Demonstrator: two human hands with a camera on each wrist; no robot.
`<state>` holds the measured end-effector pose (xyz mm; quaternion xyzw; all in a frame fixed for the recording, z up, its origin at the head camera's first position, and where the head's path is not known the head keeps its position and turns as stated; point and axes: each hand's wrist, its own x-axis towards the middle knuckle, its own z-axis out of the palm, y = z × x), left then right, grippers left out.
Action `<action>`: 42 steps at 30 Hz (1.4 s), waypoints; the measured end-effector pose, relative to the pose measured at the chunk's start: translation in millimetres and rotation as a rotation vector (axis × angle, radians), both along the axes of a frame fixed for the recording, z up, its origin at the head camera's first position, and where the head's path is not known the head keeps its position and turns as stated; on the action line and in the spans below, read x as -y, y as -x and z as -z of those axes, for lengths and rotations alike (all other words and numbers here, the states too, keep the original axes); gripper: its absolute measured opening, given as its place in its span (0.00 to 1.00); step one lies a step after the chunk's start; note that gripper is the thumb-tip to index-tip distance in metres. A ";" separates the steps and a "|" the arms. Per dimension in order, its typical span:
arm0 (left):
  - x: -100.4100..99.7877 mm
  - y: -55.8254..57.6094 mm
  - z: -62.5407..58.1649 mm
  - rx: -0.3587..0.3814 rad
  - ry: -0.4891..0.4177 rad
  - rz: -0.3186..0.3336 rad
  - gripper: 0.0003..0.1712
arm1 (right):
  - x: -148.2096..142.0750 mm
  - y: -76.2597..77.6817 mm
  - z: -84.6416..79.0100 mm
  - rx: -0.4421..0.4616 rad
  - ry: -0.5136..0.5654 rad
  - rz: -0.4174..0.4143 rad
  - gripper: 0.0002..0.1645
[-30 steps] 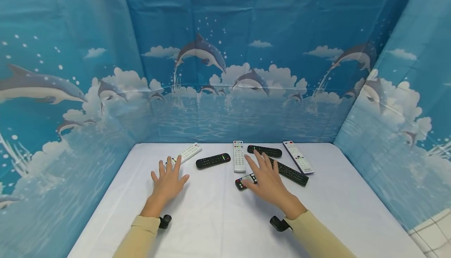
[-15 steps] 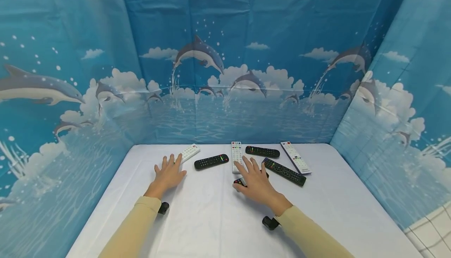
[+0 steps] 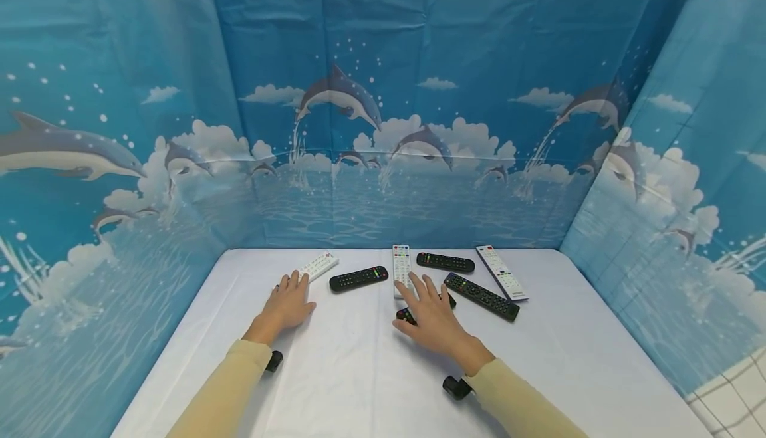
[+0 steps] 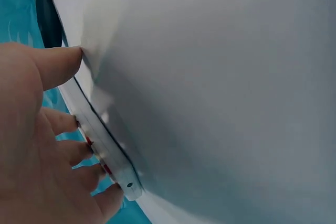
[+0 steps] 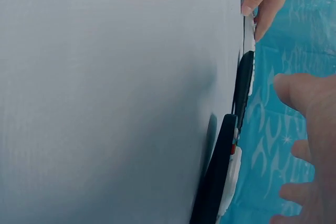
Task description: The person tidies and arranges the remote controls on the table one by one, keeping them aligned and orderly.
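On the white-covered table my left hand [image 3: 286, 303] lies over the near end of a white remote control [image 3: 320, 266]. In the left wrist view its fingertips touch the button side of that remote [image 4: 118, 169], while the thumb stays apart from it. My right hand [image 3: 435, 318] is spread above a short black remote control [image 3: 405, 316], which it mostly covers. The right wrist view has a gap between those fingers and the black remote [image 5: 218, 171]. Just beyond the right fingertips lies an upright-pointing white remote control [image 3: 401, 262].
Between the hands lies a black remote [image 3: 359, 279]. Toward the right are another black remote [image 3: 445, 262], a long black one [image 3: 482, 296] and a white one [image 3: 501, 273]. A dolphin-print curtain [image 3: 359, 199] encloses the table's back and sides.
The left hand has come down and forward onto the white remote, its fingers less spread. The right hand has shifted slightly left over the short black remote.
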<state>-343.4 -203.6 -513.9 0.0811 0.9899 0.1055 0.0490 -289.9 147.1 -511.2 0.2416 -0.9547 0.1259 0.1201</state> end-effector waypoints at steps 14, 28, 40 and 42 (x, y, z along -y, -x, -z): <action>7.9 -45.2 -4.5 -0.006 0.029 0.087 0.44 | 26.3 -1.1 -2.1 0.012 -0.006 -0.186 0.44; 3.0 -94.1 -2.7 -0.077 0.032 0.150 0.43 | 47.3 -0.1 5.6 -0.015 -0.048 -0.276 0.40; -2.5 -127.8 -6.0 -0.035 -0.024 0.234 0.43 | 60.7 -0.9 8.4 -0.020 -0.055 -0.288 0.40; -4.7 -133.6 -5.7 -0.033 -0.024 0.257 0.43 | 64.2 -1.1 8.6 -0.011 -0.064 -0.295 0.40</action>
